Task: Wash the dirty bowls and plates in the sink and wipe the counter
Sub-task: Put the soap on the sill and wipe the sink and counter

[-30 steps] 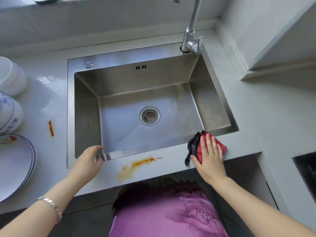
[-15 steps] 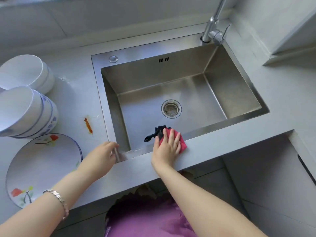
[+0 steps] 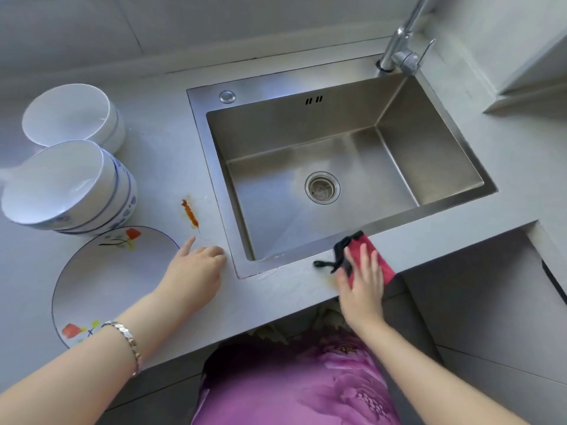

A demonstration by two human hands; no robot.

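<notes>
My right hand (image 3: 362,280) presses flat on a red cloth (image 3: 372,256) with a black loop, on the grey counter (image 3: 285,296) in front of the steel sink (image 3: 395,220). A faint yellowish smear shows just left of the cloth. My left hand (image 3: 196,268) rests on the counter beside the sink's front left corner, its index finger extended and the other fingers curled, holding nothing. A red-orange sauce streak (image 3: 190,213) lies on the counter beyond that finger. The sink basin holds no dishes.
Left of the sink stand a stack of blue-patterned white bowls (image 3: 64,188), a stack of plain white bowls (image 3: 73,116) behind it, and a flower-painted plate (image 3: 113,280) in front. The tap (image 3: 402,53) rises at the sink's back right corner. The counter ends at a cutout on the right.
My right hand slid the cloth left along the front counter, then back right; the large orange smear there is almost gone. My left hand left the sink rim and now lies on the counter.
</notes>
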